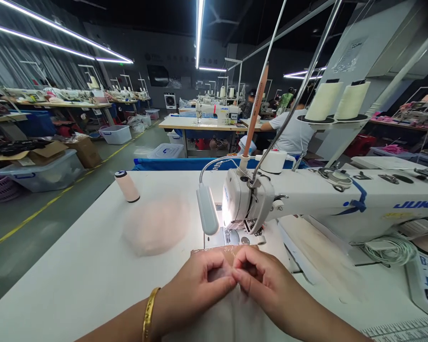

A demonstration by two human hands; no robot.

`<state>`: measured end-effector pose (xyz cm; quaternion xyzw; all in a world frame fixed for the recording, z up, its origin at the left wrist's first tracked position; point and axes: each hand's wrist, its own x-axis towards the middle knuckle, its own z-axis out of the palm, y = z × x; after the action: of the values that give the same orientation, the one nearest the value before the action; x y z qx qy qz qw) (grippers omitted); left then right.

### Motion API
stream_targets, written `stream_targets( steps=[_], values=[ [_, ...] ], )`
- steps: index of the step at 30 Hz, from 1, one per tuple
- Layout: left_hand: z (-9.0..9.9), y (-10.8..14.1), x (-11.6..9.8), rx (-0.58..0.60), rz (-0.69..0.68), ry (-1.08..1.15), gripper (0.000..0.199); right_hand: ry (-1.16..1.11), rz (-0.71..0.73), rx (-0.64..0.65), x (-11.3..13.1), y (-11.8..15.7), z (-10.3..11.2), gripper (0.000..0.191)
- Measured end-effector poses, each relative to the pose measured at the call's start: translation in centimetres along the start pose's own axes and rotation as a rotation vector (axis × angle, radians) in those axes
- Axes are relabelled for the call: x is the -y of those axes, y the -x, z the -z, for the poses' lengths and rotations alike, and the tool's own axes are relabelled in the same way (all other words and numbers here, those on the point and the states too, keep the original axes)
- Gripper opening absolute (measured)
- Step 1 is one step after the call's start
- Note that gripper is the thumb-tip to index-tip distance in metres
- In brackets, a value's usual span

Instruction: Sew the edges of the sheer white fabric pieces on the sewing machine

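My left hand [209, 280] and my right hand [258, 278] meet at the front of the sewing machine [248, 199], thumbs and fingertips pinched together. Between them is a piece of thin sheer fabric [231, 313], pale and hanging down toward me over the table edge. Just beyond my fingers, a brown strip [214, 250] lies by the machine's needle plate. A lit lamp [207, 209] on a bent neck hangs left of the needle area. To the left on the table lies a round pile of sheer beige fabric [159, 225].
A pale pink thread cone [127, 186] stands at the table's far left. More beige fabric [323, 251] lies under the machine arm, beside coiled green cord [392, 248]. A ruler [410, 328] is at the right front. A person in a white shirt [294, 133] sits ahead.
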<state>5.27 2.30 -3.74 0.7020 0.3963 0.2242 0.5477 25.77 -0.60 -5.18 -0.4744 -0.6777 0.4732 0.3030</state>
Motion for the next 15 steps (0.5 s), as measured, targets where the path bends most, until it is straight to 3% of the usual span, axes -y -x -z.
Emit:
stream_targets(
  steps=[2, 4, 8, 10, 13, 15],
  values=[
    [-0.2, 0.2, -0.6, 0.117, 0.023, 0.004, 0.039, -0.06, -0.088, 0.067, 0.4, 0.5, 0.2, 0.023],
    [-0.5, -0.1, -0.5, 0.105, 0.021, -0.133, 0.035, 0.04, -0.091, 0.042, 0.2, 0.2, 0.3, 0.019],
    [-1.1, -1.7, 1.5, -0.147, -0.071, -0.638, 0.028, 0.445, 0.064, -0.127, -1.9, -2.0, -0.4, 0.024],
    [-1.4, -2.2, 2.5, -0.249, -0.126, -0.76, 0.019, 0.562, 0.087, -0.171, -3.0, -3.0, -0.9, 0.025],
    [-1.6, -2.2, 3.7, -0.312, -0.375, -0.86, 0.008, 0.622, 0.091, -0.196, -3.7, -3.7, -1.1, 0.024],
    [-1.6, -2.0, 4.1, -0.274, -0.538, -0.899, 0.019, 0.622, 0.086, -0.201, -3.6, -3.9, -1.0, 0.022]
  ],
)
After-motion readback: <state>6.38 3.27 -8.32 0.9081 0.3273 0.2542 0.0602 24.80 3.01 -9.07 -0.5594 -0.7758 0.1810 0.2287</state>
